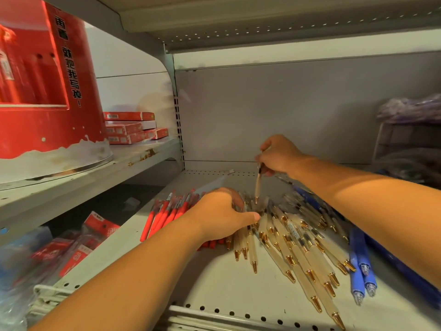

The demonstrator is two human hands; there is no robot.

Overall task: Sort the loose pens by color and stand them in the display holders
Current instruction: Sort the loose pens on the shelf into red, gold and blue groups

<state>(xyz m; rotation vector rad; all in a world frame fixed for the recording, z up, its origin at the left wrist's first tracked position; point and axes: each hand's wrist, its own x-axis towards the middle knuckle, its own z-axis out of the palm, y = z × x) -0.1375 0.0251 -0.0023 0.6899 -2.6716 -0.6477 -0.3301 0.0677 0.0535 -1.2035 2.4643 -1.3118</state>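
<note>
Item: cream pen [257,185], gold tip down, which my right hand [279,156] is pinching upright over the cream pile [298,249] lying on the shelf [214,290] between red pens [164,216] and blue pens [360,266]. My left hand [224,213] is resting where red meets cream, and I cannot tell whether it is gripping anything. Pen labels are blurring; the red display stand [71,120] is showing black Chinese characters.

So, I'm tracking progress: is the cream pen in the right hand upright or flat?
Upright: the right hand pinches the cream pen by its top, gold tip down.

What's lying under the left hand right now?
The left hand rests over red pens and the edge of the cream gold-tipped pens. Whatever lies beneath the palm is covered.
</note>
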